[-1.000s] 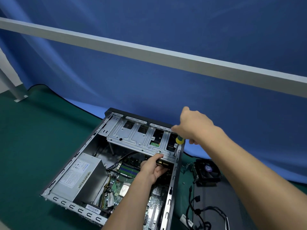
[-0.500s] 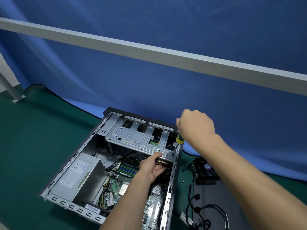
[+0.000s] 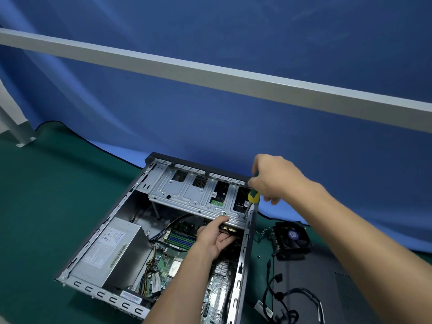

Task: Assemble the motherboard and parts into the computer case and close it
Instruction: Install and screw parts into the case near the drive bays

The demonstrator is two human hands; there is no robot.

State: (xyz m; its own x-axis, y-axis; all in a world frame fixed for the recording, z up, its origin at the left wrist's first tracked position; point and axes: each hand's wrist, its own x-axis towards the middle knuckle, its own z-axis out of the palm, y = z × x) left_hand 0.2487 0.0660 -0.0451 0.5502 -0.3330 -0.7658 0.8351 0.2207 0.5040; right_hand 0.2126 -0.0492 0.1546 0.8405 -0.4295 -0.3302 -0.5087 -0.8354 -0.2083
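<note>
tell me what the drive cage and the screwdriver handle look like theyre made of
Drive cage: looks like bare stamped sheet steel, dull silver, with pressed ribs and punched holes. Screwdriver handle: probably moulded plastic, smooth yellow and green; the right hand covers most of it, so that is less sure.

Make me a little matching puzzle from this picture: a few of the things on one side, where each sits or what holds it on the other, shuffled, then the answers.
Things
1. screwdriver
2. power supply
3. cooler fan
4. drive cage

Places or states
A. on the green mat, outside the case to its right
B. gripped in the right hand
C. spanning the far end of the case, left hand under its near edge
D. in the near left corner of the case

Pairs: 1-B, 2-D, 3-A, 4-C
</note>
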